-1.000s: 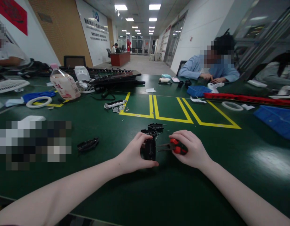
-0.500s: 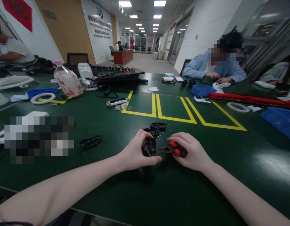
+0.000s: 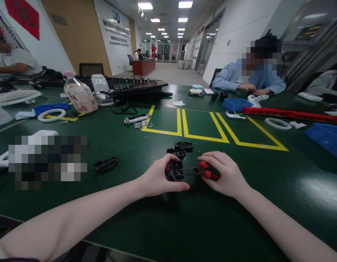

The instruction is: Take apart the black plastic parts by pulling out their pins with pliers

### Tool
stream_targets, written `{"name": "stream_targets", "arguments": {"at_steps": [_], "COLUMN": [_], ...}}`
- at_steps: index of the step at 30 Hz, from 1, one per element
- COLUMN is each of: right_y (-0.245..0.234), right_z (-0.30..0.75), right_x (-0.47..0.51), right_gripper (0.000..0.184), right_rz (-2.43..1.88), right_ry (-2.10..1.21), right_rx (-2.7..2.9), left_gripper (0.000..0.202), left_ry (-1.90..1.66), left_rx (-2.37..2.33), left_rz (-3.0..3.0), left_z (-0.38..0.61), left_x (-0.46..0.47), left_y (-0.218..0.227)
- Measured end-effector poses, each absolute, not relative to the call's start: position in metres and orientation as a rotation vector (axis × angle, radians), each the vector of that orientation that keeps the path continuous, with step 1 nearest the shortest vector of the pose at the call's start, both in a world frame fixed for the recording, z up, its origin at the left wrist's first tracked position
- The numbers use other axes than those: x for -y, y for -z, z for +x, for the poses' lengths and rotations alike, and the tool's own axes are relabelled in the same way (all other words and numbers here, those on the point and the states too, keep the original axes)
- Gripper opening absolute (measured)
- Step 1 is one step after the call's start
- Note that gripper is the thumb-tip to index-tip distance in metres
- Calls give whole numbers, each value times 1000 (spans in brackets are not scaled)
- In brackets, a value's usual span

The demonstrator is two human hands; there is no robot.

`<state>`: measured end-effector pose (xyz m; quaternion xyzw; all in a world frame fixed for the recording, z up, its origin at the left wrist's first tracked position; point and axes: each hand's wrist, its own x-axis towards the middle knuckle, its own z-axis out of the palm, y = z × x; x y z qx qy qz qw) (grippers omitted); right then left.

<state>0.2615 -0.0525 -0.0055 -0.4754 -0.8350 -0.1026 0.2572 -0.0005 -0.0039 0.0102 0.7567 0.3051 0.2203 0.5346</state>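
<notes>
My left hand (image 3: 164, 176) is closed around a black plastic part (image 3: 178, 171), thumb below and fingers above it. In my right hand (image 3: 225, 173) are red-and-black-handled pliers (image 3: 206, 170), gripped by the handles. Their long, thin jaws reach left to the right side of the black part; whether they pinch anything there I cannot tell. Just behind my left hand lie more black plastic parts (image 3: 184, 146) with thin metal pins sticking out. Another black plastic piece (image 3: 105, 164) rests on the green table to the left of my hands.
Yellow tape outlines (image 3: 206, 138) mark the table beyond my hands. Small metal parts (image 3: 137, 119) lie by the left outline. A bottle (image 3: 80, 95) stands back left, near a white tape roll (image 3: 51, 115). Blue trays (image 3: 325, 140) sit at right. A person in blue (image 3: 231, 78) sits opposite.
The pliers and my right hand have shifted slightly to the right. The black part in my left hand has moved slightly right too. Both hands keep their hold.
</notes>
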Motion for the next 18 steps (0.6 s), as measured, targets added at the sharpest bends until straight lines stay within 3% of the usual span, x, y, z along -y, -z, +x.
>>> {"name": "stream_targets", "arguments": {"at_steps": [18], "right_y": [7], "right_z": [260], "right_x": [53], "right_gripper": [38], "right_rz": [-1238], "right_ry": [275], "right_rx": [2326], "left_gripper": [73], "left_ry": [-479], "left_rx": [-780], "left_rz": [1872], "left_z": [1], "left_x": [5], "left_y": [-11]}}
